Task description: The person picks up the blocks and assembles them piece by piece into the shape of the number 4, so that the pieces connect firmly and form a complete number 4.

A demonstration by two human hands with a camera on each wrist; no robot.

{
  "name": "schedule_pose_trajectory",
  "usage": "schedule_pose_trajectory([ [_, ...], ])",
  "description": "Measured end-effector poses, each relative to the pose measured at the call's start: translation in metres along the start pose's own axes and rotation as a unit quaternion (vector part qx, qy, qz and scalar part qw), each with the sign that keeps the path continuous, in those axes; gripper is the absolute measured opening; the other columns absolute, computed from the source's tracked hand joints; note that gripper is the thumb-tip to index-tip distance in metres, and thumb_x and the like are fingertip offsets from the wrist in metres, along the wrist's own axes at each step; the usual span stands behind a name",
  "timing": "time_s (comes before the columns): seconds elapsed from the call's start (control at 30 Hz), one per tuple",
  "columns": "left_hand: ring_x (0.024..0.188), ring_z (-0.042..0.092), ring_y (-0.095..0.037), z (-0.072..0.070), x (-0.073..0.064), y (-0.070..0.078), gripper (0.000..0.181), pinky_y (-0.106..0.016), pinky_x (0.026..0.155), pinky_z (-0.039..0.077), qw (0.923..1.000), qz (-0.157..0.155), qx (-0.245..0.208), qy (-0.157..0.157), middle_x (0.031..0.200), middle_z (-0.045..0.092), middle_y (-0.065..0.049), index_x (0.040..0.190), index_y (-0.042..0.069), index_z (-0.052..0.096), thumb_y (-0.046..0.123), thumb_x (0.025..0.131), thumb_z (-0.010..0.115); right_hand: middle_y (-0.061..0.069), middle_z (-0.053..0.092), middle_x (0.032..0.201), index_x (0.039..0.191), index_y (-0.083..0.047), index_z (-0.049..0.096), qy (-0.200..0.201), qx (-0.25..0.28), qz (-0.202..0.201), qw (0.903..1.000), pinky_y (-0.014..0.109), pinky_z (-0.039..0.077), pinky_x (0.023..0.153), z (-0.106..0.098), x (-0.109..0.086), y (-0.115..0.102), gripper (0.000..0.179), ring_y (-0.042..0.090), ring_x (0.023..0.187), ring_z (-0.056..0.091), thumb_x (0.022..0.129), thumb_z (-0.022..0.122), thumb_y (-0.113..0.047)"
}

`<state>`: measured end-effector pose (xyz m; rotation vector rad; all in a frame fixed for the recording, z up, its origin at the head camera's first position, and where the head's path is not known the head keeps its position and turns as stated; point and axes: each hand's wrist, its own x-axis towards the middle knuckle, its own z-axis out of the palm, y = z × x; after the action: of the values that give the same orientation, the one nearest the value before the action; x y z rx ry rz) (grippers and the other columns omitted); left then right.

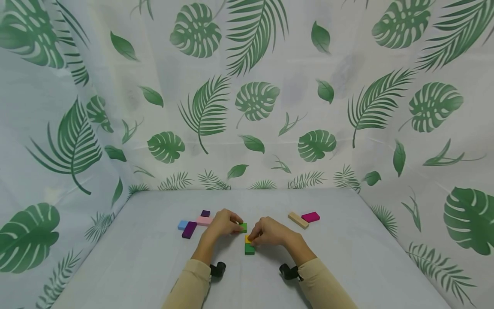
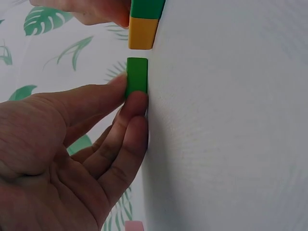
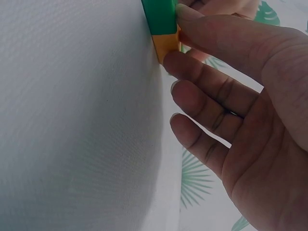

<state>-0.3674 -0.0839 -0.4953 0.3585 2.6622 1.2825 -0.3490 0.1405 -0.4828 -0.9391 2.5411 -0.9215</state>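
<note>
My left hand (image 1: 223, 223) pinches a bright green block (image 2: 137, 76) between thumb and fingertips, low over the white table. Part of that block is covered by the fingers. My right hand (image 1: 273, 232) has its thumb and index finger on an orange block (image 2: 143, 33), which lies end to end against a darker green block (image 1: 249, 249). In the right wrist view the thumb also reaches the darker green block (image 3: 161, 17), while the other fingers curve loosely below. A small gap separates the bright green block from the orange one in the left wrist view.
Left of the hands lie a pink block (image 1: 203, 221), a light blue block (image 1: 182, 225), a purple block (image 1: 189, 230) and a dark purple block (image 1: 205, 213). A tan block (image 1: 298, 220) touches or nearly touches a magenta block (image 1: 311, 216) at the right. Leaf-printed cloth (image 1: 254, 141) surrounds the table.
</note>
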Motion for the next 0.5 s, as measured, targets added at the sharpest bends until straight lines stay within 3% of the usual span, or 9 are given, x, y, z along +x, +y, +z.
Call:
schedule_pose_trajectory([
  [0.5,0.069,0.069,-0.013,0.0034,-0.0025,0.0029,0.013,-0.025,0.060,0.053,0.9999,0.009,0.012,-0.006,0.081,0.076,-0.001,0.103,0.007,0.082,0.012,0.091,0.078,-0.006,0.080,0.093,0.101,-0.011,0.085,-0.001,0.000,0.001,1.0000,0.023,0.056,0.074,0.0003,-0.0007,-0.0002,0.014,0.005,0.088,0.067,0.087,0.084,-0.012],
])
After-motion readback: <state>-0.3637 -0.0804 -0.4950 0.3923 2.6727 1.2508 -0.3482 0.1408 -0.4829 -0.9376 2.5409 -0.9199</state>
